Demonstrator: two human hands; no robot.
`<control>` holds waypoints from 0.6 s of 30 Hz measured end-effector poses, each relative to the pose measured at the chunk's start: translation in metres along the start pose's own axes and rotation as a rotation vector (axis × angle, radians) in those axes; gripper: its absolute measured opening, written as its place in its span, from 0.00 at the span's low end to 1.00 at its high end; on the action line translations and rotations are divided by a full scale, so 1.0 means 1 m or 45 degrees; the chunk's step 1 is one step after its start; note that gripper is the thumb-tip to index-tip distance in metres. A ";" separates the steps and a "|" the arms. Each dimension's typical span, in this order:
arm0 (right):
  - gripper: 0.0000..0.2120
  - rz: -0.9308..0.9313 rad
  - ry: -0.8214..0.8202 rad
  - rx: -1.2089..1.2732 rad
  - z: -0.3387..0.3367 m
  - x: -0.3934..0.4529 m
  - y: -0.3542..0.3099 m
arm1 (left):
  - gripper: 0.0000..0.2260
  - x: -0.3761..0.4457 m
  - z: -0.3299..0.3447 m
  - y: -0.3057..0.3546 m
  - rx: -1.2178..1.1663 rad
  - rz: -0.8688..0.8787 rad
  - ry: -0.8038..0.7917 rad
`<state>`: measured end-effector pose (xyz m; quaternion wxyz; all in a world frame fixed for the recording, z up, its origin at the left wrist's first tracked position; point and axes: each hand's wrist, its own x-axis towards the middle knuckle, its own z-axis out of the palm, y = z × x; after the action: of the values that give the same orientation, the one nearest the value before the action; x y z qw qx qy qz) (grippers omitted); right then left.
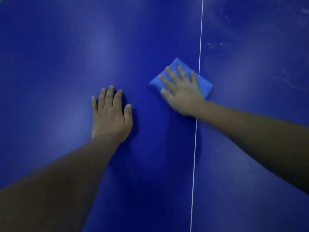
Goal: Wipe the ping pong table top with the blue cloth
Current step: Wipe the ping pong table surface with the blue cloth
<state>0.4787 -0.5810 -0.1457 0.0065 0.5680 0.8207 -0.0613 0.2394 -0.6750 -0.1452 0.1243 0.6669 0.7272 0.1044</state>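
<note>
Right of frame centre, against white line [199, 77] on dark blue desk [66, 64]: folded, lighter blue cloth [204, 86], pressed flat under right hand [182, 92], fingers spread. Left hand [110, 118] flat on desk, fingers straight.

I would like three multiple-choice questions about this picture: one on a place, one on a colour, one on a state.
1. Where is the cloth?
A. Under the right hand
B. Under the left hand
C. Alone by the table edge

2. What colour is the line on the table?
A. Yellow
B. White
C. Black

3. How is the left hand?
A. Closed in a fist
B. Raised in the air
C. Flat on the table

Answers: 1 A, the right hand presses on the cloth; 2 B, the thin line is white; 3 C, its fingers lie straight on the surface.
</note>
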 end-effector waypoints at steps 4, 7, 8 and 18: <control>0.25 -0.906 -0.121 -0.083 0.013 -0.082 -0.011 | 0.29 0.003 -0.002 0.002 0.018 0.008 -0.024; 0.26 -0.418 -0.074 -0.112 -0.004 -0.025 0.039 | 0.29 0.002 -0.001 0.002 0.021 0.011 -0.028; 0.26 -0.054 -0.051 -0.052 -0.012 -0.005 0.048 | 0.29 0.002 -0.001 0.002 0.032 0.015 -0.023; 0.28 -0.174 -0.028 -0.046 -0.004 -0.006 0.042 | 0.25 0.004 0.001 0.000 0.077 0.126 -0.058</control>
<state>0.5206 -0.5711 -0.1450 0.0215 0.5098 0.8584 -0.0532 0.2395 -0.6707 -0.1467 0.1153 0.7076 0.6933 0.0732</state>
